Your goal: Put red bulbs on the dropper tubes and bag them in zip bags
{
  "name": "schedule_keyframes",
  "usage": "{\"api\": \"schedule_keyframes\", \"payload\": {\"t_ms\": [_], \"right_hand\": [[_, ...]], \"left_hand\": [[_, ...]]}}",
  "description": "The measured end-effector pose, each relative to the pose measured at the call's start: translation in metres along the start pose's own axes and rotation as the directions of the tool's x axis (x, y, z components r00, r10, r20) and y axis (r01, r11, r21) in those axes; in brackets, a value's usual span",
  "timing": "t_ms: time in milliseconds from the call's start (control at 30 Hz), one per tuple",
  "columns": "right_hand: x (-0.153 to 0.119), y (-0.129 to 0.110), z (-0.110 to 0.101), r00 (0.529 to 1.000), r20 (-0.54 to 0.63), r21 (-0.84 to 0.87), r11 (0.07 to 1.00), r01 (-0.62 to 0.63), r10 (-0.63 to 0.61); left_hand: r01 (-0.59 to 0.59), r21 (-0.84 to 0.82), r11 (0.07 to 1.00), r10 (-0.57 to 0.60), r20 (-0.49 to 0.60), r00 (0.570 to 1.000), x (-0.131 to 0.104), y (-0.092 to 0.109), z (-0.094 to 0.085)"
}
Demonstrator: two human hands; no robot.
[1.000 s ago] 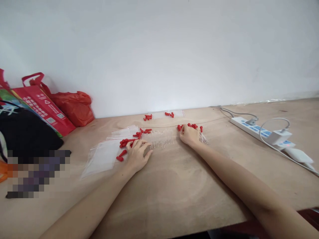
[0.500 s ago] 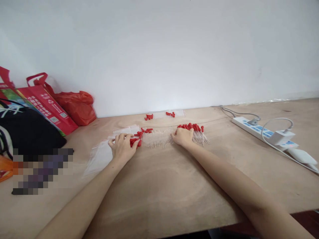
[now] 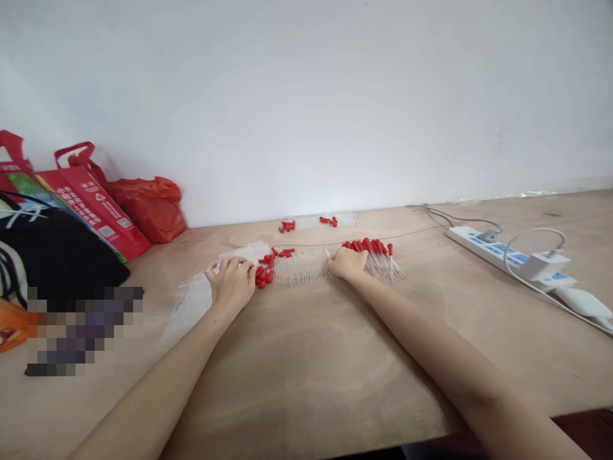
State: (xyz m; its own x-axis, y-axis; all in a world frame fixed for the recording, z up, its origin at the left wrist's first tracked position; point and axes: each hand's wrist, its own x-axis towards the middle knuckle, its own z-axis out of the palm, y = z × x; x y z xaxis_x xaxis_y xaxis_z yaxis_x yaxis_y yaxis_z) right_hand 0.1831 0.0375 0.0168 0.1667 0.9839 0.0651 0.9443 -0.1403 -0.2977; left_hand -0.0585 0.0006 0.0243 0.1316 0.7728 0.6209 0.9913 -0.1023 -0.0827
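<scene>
The clear tubes (image 3: pixel 302 267) lie side by side in 1 row on the worktop (image 3: pixel 306 358), at the centre of the frame. The long axis of each tube runs approximately from the top of the frame to the bottom; the row itself extends left to right.

The right hand (image 3: pixel 348 262) is at the right end of the row. Its fingers are curled; whether they pinch a tube cannot be told. The red-capped tubes (image 3: pixel 377 254) lie directly right of this hand. Their red ends point to the top of the frame, and their clear ends point down, several slanting to the lower right.

The left hand (image 3: pixel 231 281) is left of centre, with fingers bent and spread. Its thumb side is just beside the loose red caps (image 3: pixel 264 276), which lie at mixed angles near the left end of the row. The flat plastic bags (image 3: pixel 191 297) lie partly behind the left hand. A white power strip (image 3: pixel 488 246) slants down toward the right edge.
</scene>
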Motion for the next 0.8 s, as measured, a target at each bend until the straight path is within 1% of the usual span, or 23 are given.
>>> {"api": "schedule_keyframes", "payload": {"t_ms": [67, 133, 167, 233, 300, 367, 400, 467, 567, 667, 800], "right_hand": [[-0.002, 0.001, -0.002, 1.0, -0.03, 0.008, 1.0, -0.002, 0.002], [-0.004, 0.005, -0.003, 0.996, -0.084, 0.037, 0.999, 0.014, -0.011], [-0.006, 0.008, -0.003, 0.993, -0.115, 0.067, 0.997, 0.043, -0.035], [-0.012, 0.019, -0.003, 0.974, -0.18, 0.15, 0.975, 0.163, -0.135], [-0.02, 0.033, -0.002, 0.931, -0.232, 0.236, 0.912, 0.336, -0.283], [-0.03, 0.05, 0.0, 0.862, -0.261, 0.292, 0.815, 0.5, -0.435], [-0.035, 0.057, 0.001, 0.825, -0.268, 0.304, 0.769, 0.562, -0.497], [-0.045, 0.07, 0.001, 0.763, -0.274, 0.284, 0.709, 0.645, -0.585], [-0.055, 0.079, 0.001, 0.703, -0.263, 0.175, 0.684, 0.708, -0.661], [-0.062, 0.076, 0.0, 0.66, -0.244, 0.096, 0.659, 0.746, -0.711], [-0.068, 0.066, 0.001, 0.622, -0.232, 0.075, 0.624, 0.778, -0.747]], "left_hand": [[0.007, -0.033, 0.999, -0.008, -0.032, 0.999, 0.001, 0.003, -0.003], [-0.023, -0.114, 0.993, 0.017, -0.052, 0.999, -0.001, 0.009, -0.007], [-0.064, -0.175, 0.983, 0.056, -0.047, 0.997, -0.003, 0.014, -0.009], [-0.181, -0.309, 0.934, 0.187, -0.011, 0.982, -0.009, 0.026, -0.013], [-0.288, -0.411, 0.865, 0.333, 0.039, 0.942, -0.017, 0.041, -0.016], [-0.335, -0.479, 0.812, 0.425, 0.089, 0.901, -0.024, 0.054, -0.02], [-0.337, -0.503, 0.796, 0.447, 0.112, 0.887, -0.027, 0.059, -0.021], [-0.321, -0.536, 0.781, 0.459, 0.143, 0.877, -0.03, 0.067, -0.023], [-0.29, -0.545, 0.787, 0.427, 0.142, 0.893, -0.031, 0.071, -0.021], [-0.28, -0.538, 0.795, 0.404, 0.124, 0.907, -0.03, 0.072, -0.014], [-0.275, -0.526, 0.805, 0.392, 0.123, 0.912, -0.029, 0.075, -0.008]]}}
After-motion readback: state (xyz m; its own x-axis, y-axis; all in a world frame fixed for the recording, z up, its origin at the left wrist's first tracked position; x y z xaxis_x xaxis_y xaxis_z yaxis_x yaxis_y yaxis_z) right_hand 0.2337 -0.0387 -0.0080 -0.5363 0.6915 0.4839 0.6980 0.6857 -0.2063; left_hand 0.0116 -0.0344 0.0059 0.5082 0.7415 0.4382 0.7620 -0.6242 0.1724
